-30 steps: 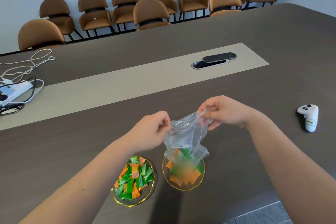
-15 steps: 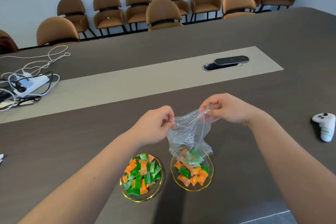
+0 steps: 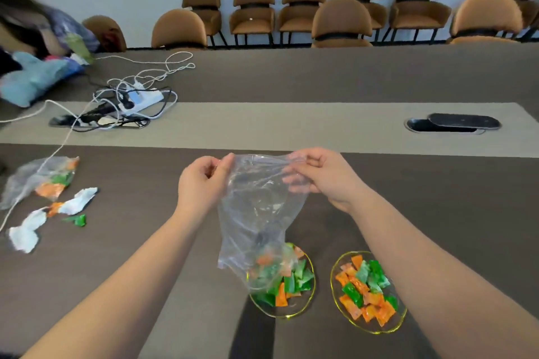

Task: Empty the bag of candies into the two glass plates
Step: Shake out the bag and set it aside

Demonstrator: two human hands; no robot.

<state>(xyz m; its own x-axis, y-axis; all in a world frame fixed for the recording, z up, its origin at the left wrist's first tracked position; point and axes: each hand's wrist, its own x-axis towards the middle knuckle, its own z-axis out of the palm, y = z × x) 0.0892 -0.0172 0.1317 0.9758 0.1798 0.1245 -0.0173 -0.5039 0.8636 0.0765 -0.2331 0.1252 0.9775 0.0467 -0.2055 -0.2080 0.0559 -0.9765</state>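
1. Head view, looking down at two bare forearms: a clear plastic bag (image 3: 256, 213) hangs between the hands above the near middle of a dark brown worktop (image 3: 437, 198).
2. Left hand (image 3: 201, 183) has its grip pressed together on the bag's upper left edge, thumb and fingers pinching the film.
3. Right hand (image 3: 323, 175) has its grip pinched on the upper right edge, so the top of the bag is stretched flat between the two hands.
4. Whether any candies remain inside the bag cannot be told; its lower end hangs in front of the left plate, and the colours there may lie behind the film.
5. Left glass plate (image 3: 310, 300), with a thin gold rim, lies on the worktop just below the bag and holds green and orange wrapped candies (image 3: 291, 283).
6. Right glass plate (image 3: 401, 320), of the same kind, lies just beside it to the right, apart from the bag, and holds its own heap of orange and green candies (image 3: 364, 288).
7. Far to the left on the worktop lies a second clear bag (image 3: 35, 175) with orange and green pieces inside, and near it some torn white scraps (image 3: 78, 201) and one loose green wrapper (image 3: 78, 220).
8. Farther back on the left sits a white power strip (image 3: 140, 99) in a tangle of white and black cables.
9. On the pale centre strip of the worktop, far right, is an oval cable hatch (image 3: 452, 125) with a dark lid.
10. Brown padded chairs (image 3: 341, 23) line the far side of the worktop against a pale wall.
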